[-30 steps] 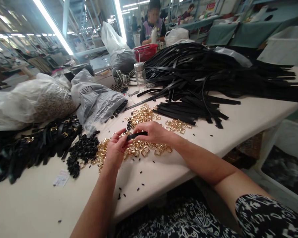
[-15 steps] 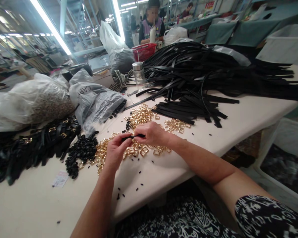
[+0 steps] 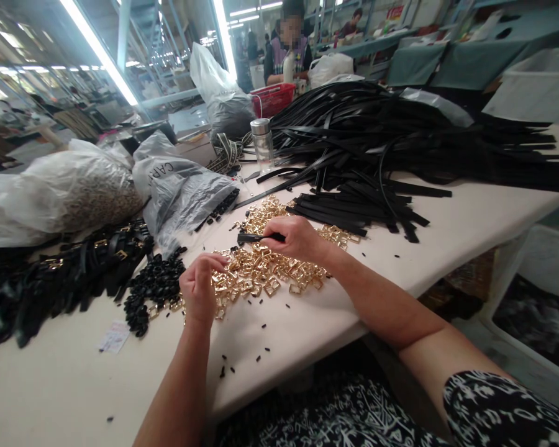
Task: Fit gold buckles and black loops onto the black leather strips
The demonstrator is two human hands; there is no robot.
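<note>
My right hand (image 3: 295,239) is closed round a short black strap (image 3: 248,238), whose flat end sticks out to the left of the fingers. It hovers over the heap of gold rectangular buckles (image 3: 246,273). My left hand (image 3: 200,285) is at the left edge of that heap, apart from the strap. Its fingers point right over the buckles, loosely bent, and nothing shows in them. Just left of it lies a pile of small black loops (image 3: 154,285).
Long black straps (image 3: 354,136) cover the table's back right, near a glass bottle (image 3: 263,146). Plastic bags (image 3: 181,186) and buckled black straps (image 3: 69,273) lie left. A paper label (image 3: 113,336) and small black bits are in front. A co-worker (image 3: 286,53) sits beyond a red basket (image 3: 274,99).
My left hand has let go of the black strap and moved left and down to the buckles' edge. My right hand has risen slightly, still holding the strap.
</note>
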